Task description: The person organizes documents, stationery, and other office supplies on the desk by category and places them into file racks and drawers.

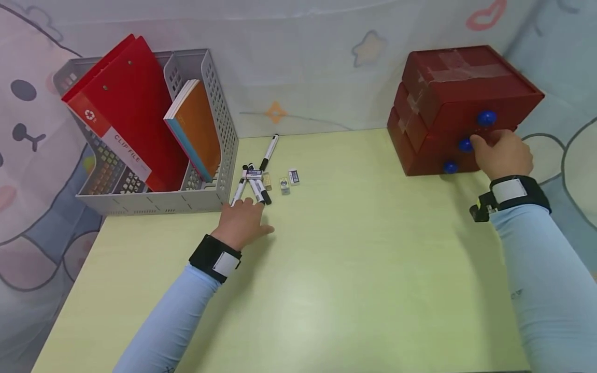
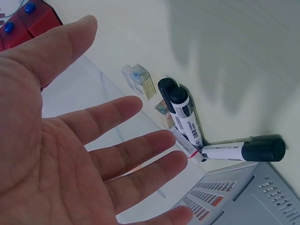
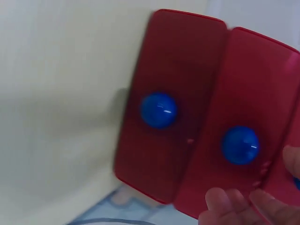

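Note:
My left hand [image 1: 242, 224] hovers over the table just in front of a cluster of black-capped markers [image 1: 257, 187]; its fingers are spread and hold nothing. Across the markers lies a white-and-purple eraser [image 1: 254, 174]. Another eraser [image 1: 294, 176] and a small clear-sided block [image 1: 284, 185] sit to their right. My right hand [image 1: 506, 155] is at the front of a dark red drawer box [image 1: 471, 111] with blue knobs [image 1: 486, 118]. In the right wrist view, the thumb [image 3: 291, 160] is beside the partly seen rightmost knob; the other fingers are apart from it. Contact is unclear.
A grey perforated organizer [image 1: 149, 203] stands at the back left, holding a red clip file [image 1: 132, 114] and an orange-covered book [image 1: 196, 129]. Tape crosses the drawer box's top. A patterned cloth [image 1: 317, 62] hangs behind the pale yellow table [image 1: 354, 248].

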A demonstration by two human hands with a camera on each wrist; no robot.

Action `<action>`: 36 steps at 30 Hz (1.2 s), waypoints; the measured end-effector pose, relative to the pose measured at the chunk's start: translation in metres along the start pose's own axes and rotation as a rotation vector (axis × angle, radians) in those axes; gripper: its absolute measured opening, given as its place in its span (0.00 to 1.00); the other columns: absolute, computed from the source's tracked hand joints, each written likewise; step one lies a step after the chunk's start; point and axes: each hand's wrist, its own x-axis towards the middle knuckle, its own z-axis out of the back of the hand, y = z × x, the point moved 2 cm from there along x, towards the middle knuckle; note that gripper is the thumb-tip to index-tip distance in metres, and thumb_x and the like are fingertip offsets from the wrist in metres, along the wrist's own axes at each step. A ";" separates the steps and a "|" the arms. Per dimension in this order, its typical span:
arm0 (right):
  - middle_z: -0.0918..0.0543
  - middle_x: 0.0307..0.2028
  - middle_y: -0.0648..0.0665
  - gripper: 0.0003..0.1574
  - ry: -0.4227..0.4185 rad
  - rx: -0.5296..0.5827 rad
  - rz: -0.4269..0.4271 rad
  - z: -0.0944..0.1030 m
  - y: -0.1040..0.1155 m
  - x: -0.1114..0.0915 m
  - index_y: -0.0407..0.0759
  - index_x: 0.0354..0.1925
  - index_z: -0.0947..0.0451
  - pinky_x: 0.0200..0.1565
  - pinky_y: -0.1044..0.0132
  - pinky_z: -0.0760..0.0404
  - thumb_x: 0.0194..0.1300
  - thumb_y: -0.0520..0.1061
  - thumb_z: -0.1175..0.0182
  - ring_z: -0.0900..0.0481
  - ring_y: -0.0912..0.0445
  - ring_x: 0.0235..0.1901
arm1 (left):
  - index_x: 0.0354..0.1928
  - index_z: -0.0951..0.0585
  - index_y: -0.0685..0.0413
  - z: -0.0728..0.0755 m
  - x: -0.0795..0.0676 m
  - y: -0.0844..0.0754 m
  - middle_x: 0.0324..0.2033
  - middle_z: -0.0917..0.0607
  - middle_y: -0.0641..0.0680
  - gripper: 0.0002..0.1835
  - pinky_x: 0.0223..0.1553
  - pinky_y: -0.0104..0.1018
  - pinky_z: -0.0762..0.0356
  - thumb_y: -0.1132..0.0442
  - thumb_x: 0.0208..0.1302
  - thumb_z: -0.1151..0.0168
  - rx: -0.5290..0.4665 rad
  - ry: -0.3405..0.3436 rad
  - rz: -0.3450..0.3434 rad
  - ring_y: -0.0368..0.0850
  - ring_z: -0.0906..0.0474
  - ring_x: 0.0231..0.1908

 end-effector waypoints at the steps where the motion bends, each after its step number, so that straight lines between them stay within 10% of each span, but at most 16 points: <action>1: 0.29 0.52 0.27 0.50 0.013 -0.001 0.012 -0.005 -0.002 0.002 0.31 0.62 0.39 0.40 0.40 0.34 0.61 0.70 0.61 0.34 0.31 0.48 | 0.53 0.25 0.59 0.000 -0.001 0.000 0.43 0.23 0.61 0.34 0.44 0.59 0.35 0.40 0.52 0.38 -0.001 0.000 0.000 0.57 0.28 0.43; 11: 0.22 0.38 0.29 0.36 -0.106 0.040 0.073 -0.033 -0.012 0.006 0.29 0.49 0.28 0.21 0.56 0.33 0.64 0.61 0.58 0.28 0.40 0.34 | 0.54 0.25 0.57 0.002 -0.005 0.002 0.44 0.23 0.60 0.33 0.47 0.60 0.37 0.41 0.52 0.38 -0.001 0.002 0.015 0.57 0.28 0.44; 25: 0.26 0.31 0.32 0.26 -0.196 0.055 -0.004 -0.024 -0.028 -0.029 0.29 0.38 0.29 0.23 0.55 0.38 0.57 0.52 0.54 0.32 0.41 0.32 | 0.53 0.25 0.58 -0.001 -0.001 -0.001 0.43 0.23 0.60 0.34 0.44 0.58 0.34 0.39 0.52 0.40 0.019 -0.004 0.007 0.57 0.28 0.43; 36: 0.32 0.12 0.41 0.24 -0.117 0.013 -0.017 -0.013 -0.026 -0.062 0.33 0.22 0.32 0.12 0.58 0.41 0.59 0.53 0.52 0.36 0.45 0.16 | 0.52 0.25 0.58 -0.004 0.001 0.003 0.41 0.23 0.60 0.33 0.44 0.58 0.34 0.39 0.52 0.39 0.026 -0.003 0.017 0.56 0.28 0.42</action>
